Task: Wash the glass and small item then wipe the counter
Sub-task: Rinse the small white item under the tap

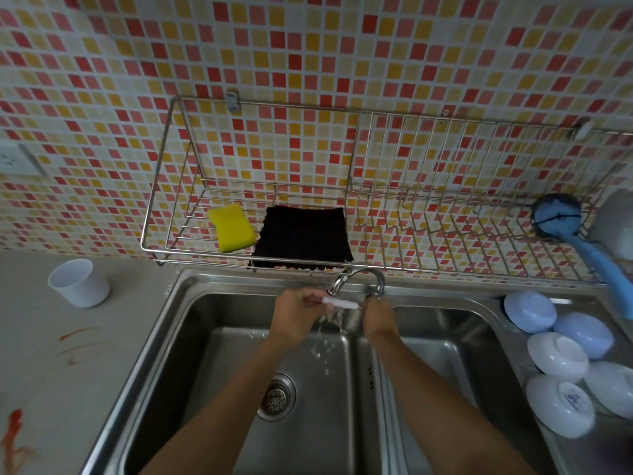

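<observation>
The steel sink [191,337] has 2 basins, both cut off by the lower frame edge, with 1 round drain strainer [275,396] in the left basin. Above it, 1 wire rack [342,186] runs along the tiled wall and out of view on the right, holding 1 dark cloth [303,236] whose lower edge hangs over the rack's front rail, 1 yellow sponge [231,228] just beside it, and 1 blue brush [561,222] whose handle is cut off at the right. The counter [41,337] on the left carries red smears and 1 white cup [78,282] lying tilted. On the right drainboard sit 5 upturned bowls [556,356], 1 clipped by the frame edge. Under the faucet [356,281], water splashes over 1 small white item [340,303], too small to identify. The left hand [296,311] pinches its left end; the right hand [378,313] is at its right end, fingers hidden, so its grip cannot be told.
</observation>
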Action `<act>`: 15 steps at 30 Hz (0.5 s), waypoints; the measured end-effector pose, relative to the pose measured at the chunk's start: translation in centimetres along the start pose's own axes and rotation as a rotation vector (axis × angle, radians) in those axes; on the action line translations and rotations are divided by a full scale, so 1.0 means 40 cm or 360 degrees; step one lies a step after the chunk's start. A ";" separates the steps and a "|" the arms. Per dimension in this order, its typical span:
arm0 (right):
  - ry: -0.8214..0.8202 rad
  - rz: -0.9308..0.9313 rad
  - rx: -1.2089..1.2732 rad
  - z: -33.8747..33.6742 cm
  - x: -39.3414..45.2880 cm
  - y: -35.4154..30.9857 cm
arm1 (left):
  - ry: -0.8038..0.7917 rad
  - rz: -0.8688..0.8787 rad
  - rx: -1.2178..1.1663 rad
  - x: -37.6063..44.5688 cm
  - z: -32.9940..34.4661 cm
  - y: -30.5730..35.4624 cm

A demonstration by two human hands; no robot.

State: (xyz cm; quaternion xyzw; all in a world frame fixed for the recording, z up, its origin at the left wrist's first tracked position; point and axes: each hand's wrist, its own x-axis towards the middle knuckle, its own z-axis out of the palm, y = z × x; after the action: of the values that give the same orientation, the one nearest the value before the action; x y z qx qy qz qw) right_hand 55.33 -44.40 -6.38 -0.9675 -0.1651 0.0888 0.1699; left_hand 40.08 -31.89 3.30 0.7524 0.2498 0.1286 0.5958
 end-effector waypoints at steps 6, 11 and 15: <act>0.0026 0.0001 0.0107 0.010 0.000 0.014 | 0.0028 -0.0024 -0.0018 -0.017 -0.040 -0.009; 0.0062 0.0031 0.0293 0.010 0.001 0.028 | 0.0045 -0.0108 -0.0038 -0.010 -0.041 -0.003; 0.0067 0.0026 0.0380 0.015 0.005 0.037 | -0.0026 -0.0207 -0.0227 0.010 0.008 0.005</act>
State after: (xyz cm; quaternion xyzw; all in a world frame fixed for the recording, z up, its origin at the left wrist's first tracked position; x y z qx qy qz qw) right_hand 55.81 -45.47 -7.50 -0.9434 -0.1417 0.0890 0.2865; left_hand 40.62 -31.98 3.35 0.6912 0.2834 0.1009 0.6570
